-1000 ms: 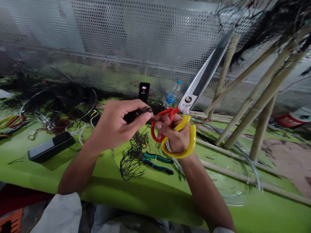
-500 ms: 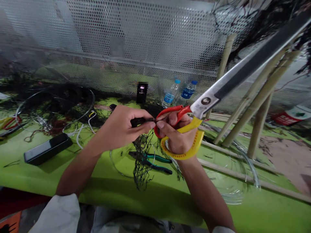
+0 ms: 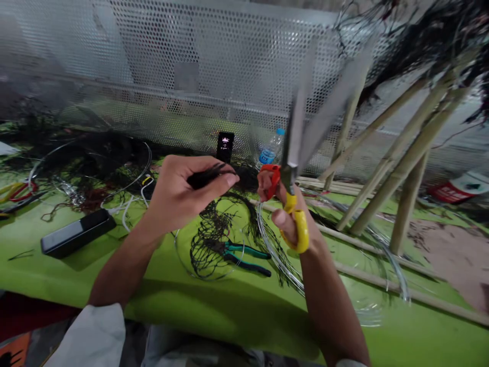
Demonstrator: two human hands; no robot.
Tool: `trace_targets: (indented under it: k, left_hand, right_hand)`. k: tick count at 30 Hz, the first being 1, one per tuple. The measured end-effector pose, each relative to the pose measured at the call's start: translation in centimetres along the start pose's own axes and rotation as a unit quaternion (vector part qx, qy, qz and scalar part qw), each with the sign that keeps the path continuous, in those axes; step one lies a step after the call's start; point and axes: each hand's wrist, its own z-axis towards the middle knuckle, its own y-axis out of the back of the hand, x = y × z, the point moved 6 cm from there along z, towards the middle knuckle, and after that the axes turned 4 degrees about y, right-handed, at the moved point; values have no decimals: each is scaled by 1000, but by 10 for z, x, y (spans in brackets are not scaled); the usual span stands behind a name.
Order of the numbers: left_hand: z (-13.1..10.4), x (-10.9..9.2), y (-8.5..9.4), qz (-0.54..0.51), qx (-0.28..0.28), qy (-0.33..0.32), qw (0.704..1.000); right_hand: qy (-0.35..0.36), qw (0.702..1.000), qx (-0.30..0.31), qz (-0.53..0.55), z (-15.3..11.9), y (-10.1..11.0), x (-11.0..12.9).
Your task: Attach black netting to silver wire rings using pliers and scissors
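Observation:
My left hand (image 3: 183, 196) is closed on a dark strand bundle of black netting (image 3: 208, 232), pinched between thumb and fingers. The netting hangs below the hand and spreads over the green table. My right hand (image 3: 284, 220) grips large scissors (image 3: 293, 158), with the thumb in the yellow handle and fingers in the red one. The blades point up, parted and blurred by motion, apart from the netting. Beneath the hands lie pliers (image 3: 248, 251) with green and black handles, their jaws partly covered by the netting. Clear wire (image 3: 273, 250) curves below the right hand.
A black box (image 3: 78, 232) lies on the green table (image 3: 160, 300) at left. Behind stand a dark device with a lit screen (image 3: 225, 147) and a water bottle (image 3: 269, 149). Bamboo poles (image 3: 405, 168) lean at right. A perforated metal sheet (image 3: 160, 51) rises at the back.
My right hand has drawn away from my left, and its thumb now sits in the yellow handle. The scissors have swung upright and opened. The left hand moved slightly left, the netting spreading below.

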Motion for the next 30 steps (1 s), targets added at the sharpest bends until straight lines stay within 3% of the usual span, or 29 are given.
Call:
trace_targets:
  k: [4, 9, 15, 30]
  left_hand:
    - [0, 0, 14, 32, -57, 1, 998]
    - [-4, -11, 21, 150, -115, -76, 979]
    - [-5, -15, 16, 218, -106, -104, 965]
    - [-3, -14, 15, 208, -71, -88, 972]
  right_hand:
    - [-30, 996, 85, -24, 3, -3, -10]
    - [-47, 987, 144, -47, 3, -20, -10]
    - [-39, 989, 139, -41, 4, -27, -8]
    - [-48, 988, 106, -97, 6, -27, -2]
